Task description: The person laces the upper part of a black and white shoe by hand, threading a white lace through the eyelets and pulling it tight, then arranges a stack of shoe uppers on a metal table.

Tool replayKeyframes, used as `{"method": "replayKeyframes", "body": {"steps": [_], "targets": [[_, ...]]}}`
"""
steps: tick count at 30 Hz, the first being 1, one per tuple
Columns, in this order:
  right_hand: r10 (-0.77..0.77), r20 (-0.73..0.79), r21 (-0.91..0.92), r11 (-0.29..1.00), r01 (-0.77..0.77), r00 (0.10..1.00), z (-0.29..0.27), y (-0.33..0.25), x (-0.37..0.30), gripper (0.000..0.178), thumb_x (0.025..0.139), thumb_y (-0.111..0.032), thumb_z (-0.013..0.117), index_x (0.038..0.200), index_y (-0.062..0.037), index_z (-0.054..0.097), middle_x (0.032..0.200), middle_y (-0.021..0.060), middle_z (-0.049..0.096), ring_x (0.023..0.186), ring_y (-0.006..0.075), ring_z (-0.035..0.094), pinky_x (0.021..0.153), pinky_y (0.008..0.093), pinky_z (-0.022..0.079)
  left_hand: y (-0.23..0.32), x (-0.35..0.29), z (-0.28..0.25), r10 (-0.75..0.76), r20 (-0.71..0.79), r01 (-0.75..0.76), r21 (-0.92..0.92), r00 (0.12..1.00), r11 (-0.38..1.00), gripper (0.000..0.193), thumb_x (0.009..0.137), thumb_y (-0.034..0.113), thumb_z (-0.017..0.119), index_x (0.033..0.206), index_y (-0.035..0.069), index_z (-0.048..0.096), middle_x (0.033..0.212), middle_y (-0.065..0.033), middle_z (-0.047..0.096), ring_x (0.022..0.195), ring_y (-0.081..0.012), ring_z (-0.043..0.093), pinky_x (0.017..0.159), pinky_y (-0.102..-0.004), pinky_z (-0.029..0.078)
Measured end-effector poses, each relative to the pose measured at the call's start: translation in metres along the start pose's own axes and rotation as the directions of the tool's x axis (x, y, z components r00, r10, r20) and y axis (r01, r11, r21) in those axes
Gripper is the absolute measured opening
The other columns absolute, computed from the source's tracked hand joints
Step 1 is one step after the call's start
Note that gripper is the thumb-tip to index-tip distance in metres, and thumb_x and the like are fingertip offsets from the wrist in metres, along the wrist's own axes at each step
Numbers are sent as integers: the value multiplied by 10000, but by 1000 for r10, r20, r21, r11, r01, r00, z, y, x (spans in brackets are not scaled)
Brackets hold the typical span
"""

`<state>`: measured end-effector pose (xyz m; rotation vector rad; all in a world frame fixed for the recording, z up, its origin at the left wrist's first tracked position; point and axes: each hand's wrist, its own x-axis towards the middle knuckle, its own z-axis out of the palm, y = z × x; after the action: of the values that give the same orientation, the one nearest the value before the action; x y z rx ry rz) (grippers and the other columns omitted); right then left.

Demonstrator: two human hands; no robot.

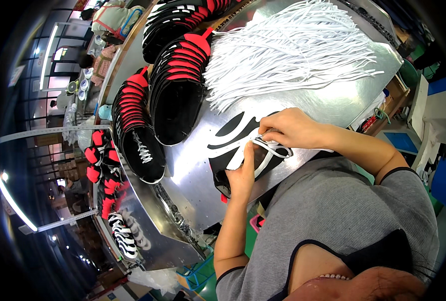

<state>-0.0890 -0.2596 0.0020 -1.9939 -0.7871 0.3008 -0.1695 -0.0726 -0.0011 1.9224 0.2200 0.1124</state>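
Note:
A black shoe upper point(235, 129) with white stripes lies on the metal table in front of me. My left hand point(242, 173) holds its near side, the thumb pressed up along the white part in the middle. My right hand point(289, 128) is closed in a pinch over the upper, gripping a white shoelace point(278, 152) close to the left thumb. A loop of this lace hangs to the right over the black material. The right fingertips partly hide where the lace meets the upper.
A big heap of white laces point(293, 47) covers the far side of the metal table point(185, 168). Nested black and red shoe uppers point(175, 108) stand in rows to the left. More uppers point(122, 235) lie beyond the left edge. Other people point(115, 20) sit at far upper left.

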Motion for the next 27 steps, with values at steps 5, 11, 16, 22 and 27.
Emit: {"method": "replayKeyframes", "body": {"steps": [5, 11, 16, 22, 27], "targets": [[-17, -99, -18, 1000, 15, 995, 12, -6, -5, 126, 879, -169, 638, 894, -45, 616, 754, 122, 666, 721, 321, 654, 654, 413, 494, -1, -6, 0, 8, 31, -7, -26, 999, 1000, 208, 981, 158, 570, 899, 0, 680, 750, 17, 597, 608, -57, 445, 557, -234, 332], [-41, -2, -90, 995, 40, 999, 24, -16, 5, 139, 852, -112, 643, 868, 9, 578, 742, 172, 647, 710, 380, 640, 636, 452, 486, -4, -18, 13, 345, -58, -325, 224, 937, 919, 202, 961, 137, 584, 1029, -23, 686, 969, -137, 711, 940, -232, 688, 801, -315, 513], [41, 138, -224, 975, -9, 990, 12, -8, 15, 177, 856, -168, 639, 896, -1, 600, 737, 151, 668, 704, 352, 646, 652, 432, 485, -4, 2, -9, -244, 256, 261, -34, 935, 965, 256, 986, 208, 558, 965, -1, 704, 633, 18, 558, 549, -57, 495, 511, -232, 382], [180, 180, 45, 981, -191, 967, -15, -17, 6, 133, 897, -136, 581, 947, -17, 608, 714, 94, 665, 677, 252, 647, 630, 363, 482, -3, 3, -14, -270, 271, 326, -186, 924, 927, 315, 996, 257, 537, 950, 0, 712, 553, 51, 458, 502, -37, 384, 481, -230, 283], [158, 115, 66, 984, -166, 981, -2, -6, 6, 135, 901, -131, 596, 957, -8, 598, 747, 101, 682, 673, 237, 656, 617, 345, 485, -1, 7, -12, -244, 279, 302, -186, 929, 935, 300, 991, 238, 546, 951, -10, 711, 677, 19, 606, 498, -29, 366, 476, -224, 290]]}}
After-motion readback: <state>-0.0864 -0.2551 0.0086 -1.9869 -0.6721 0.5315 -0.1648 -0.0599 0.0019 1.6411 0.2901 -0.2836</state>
